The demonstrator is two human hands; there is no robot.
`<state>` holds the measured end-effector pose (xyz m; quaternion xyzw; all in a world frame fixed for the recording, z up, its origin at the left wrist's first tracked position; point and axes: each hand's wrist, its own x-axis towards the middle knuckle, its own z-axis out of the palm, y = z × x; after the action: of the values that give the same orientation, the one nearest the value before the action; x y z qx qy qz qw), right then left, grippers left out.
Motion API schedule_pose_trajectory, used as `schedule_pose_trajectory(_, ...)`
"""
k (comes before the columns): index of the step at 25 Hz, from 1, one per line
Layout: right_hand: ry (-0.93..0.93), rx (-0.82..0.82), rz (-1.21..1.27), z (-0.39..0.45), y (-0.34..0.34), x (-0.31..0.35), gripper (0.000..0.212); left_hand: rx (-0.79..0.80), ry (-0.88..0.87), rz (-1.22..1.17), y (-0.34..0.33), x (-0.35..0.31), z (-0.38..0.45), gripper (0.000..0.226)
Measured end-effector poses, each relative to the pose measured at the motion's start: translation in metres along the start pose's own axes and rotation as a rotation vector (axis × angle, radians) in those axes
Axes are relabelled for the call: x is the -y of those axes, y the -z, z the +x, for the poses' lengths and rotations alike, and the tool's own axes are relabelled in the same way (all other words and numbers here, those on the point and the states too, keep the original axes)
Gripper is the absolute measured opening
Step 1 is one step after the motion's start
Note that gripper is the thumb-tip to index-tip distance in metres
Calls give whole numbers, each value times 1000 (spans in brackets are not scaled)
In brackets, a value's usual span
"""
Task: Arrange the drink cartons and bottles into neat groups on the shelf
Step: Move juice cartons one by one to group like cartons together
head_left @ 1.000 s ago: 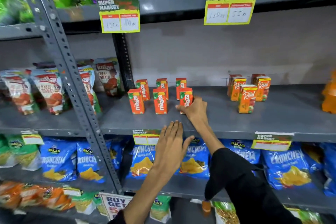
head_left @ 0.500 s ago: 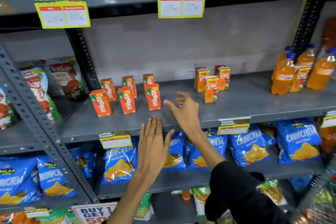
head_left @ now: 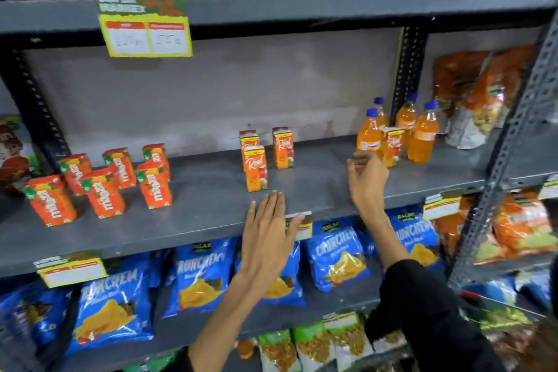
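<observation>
On the grey middle shelf, several orange Maaza cartons stand in two rows at the left. Three Real cartons stand in the middle. At the right, several orange bottles with blue caps surround one more Real carton. My right hand hovers just left of that carton, fingers curled and empty. My left hand lies flat, fingers spread, at the shelf's front edge below the middle Real cartons.
Blue chip bags fill the shelf below. Orange snack packets sit to the right past a perforated upright. Price tags hang on the shelf edges. Tomato pouches show at the far left.
The view has swung right. My right hand left the Maaza cartons and travelled right past the Real cartons to the bottles. My left hand slid right along the shelf edge.
</observation>
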<state>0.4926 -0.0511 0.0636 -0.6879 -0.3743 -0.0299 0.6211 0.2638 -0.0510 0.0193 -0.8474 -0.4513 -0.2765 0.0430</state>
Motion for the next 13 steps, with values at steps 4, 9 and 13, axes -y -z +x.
schedule_pose_trajectory(4,-89,-90,-230,53,35,-46,46,30,-5,5,-19,-39,21,91)
schedule_pose_trajectory(9,-215,76,-182,95,31,-67,65,51,30,95,-37,-53,28,82)
schedule_pose_trajectory(13,-205,74,-127,106,23,-71,43,61,31,152,-39,-54,27,78)
